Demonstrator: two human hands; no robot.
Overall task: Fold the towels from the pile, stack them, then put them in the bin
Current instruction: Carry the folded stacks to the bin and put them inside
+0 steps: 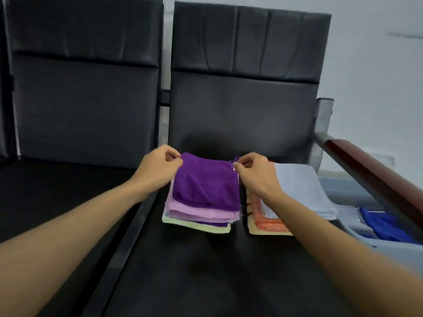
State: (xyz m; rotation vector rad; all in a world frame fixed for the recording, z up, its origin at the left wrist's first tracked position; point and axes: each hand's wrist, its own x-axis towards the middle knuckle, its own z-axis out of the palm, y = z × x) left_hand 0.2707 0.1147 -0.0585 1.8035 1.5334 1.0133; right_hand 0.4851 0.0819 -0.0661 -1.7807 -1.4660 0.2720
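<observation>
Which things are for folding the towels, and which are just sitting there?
For the job: purple towel, pinched by left hand and right hand; folded stack under it; towel pile beside it; bin.
Just there: seat backs; armrest.

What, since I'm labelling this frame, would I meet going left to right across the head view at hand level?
left hand → dark purple towel → right hand → pale blue towel → bin holding a blue towel

Purple towel folded — atop pastel stack on seat.
</observation>
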